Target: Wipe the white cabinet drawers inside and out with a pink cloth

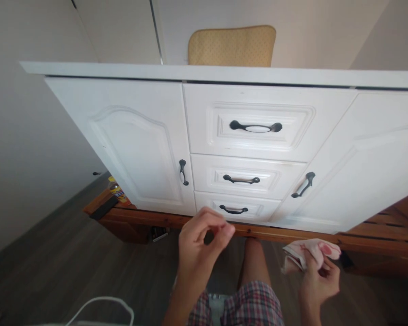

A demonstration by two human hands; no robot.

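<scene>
While the right hand (318, 278) grips a crumpled pink cloth (308, 253) with darker pink patches, its fingers curled around the bunched fabric, the left hand (200, 242) hangs in the air in front of the white cabinet (139, 145). The left fingers are bent inward, thumb and fingertips drawn close together, pinching nothing visible. The cloth sits low at the right, just before the cabinet's wooden base (292, 234), below the bottom drawer (234, 208).

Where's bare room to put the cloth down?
The cabinet top is bare left of the yellow cushion. The floor left of the left hand is bare. Right hand holds the cloth.
</scene>
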